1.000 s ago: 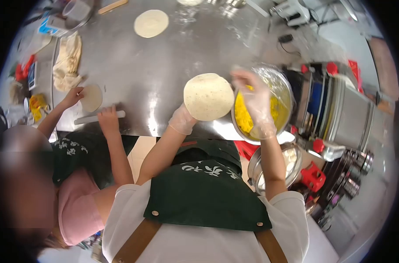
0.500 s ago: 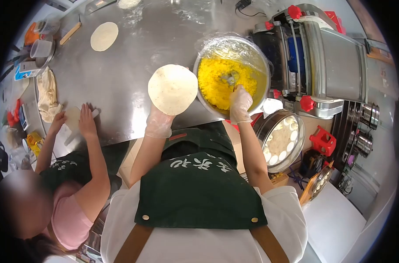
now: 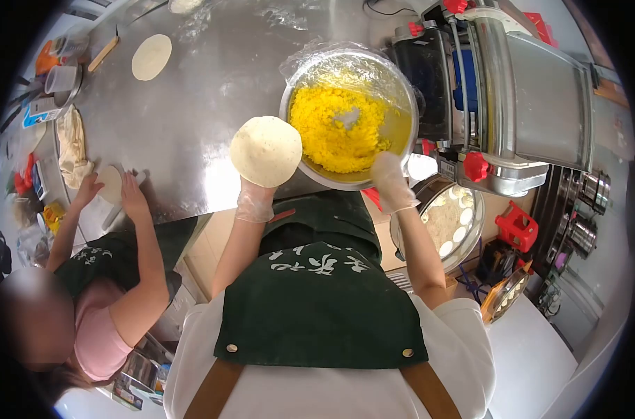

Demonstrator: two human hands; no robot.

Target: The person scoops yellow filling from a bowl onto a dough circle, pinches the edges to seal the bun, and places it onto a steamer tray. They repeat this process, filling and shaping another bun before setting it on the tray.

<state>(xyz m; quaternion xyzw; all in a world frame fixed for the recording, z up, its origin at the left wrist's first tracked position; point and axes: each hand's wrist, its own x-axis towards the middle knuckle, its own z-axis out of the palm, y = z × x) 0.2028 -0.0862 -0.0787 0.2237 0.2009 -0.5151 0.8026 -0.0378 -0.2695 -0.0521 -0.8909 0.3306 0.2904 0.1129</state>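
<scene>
A round flat dough wrapper (image 3: 266,151) rests on my left hand (image 3: 255,202), which wears a clear glove and has its fingers hidden beneath the dough. Just right of it stands a large metal bowl (image 3: 284,115) with crumbly yellow filling (image 3: 331,133) inside and plastic wrap (image 3: 349,68) over its far part. My right hand (image 3: 393,183), gloved too, is at the bowl's lower right rim. Motion smears its fingers, and I cannot make out what they hold.
At the left, a co-worker's hands (image 3: 132,199) work a dough round (image 3: 109,184). Another dough round (image 3: 151,57) lies on the metal table (image 3: 185,133). A machine (image 3: 495,91) stands at the right, above a round tray (image 3: 439,216) of white pieces.
My right hand has drawn back from the middle of the filling to the bowl's lower right edge. The dough on my left hand appears slightly lower and further left.
</scene>
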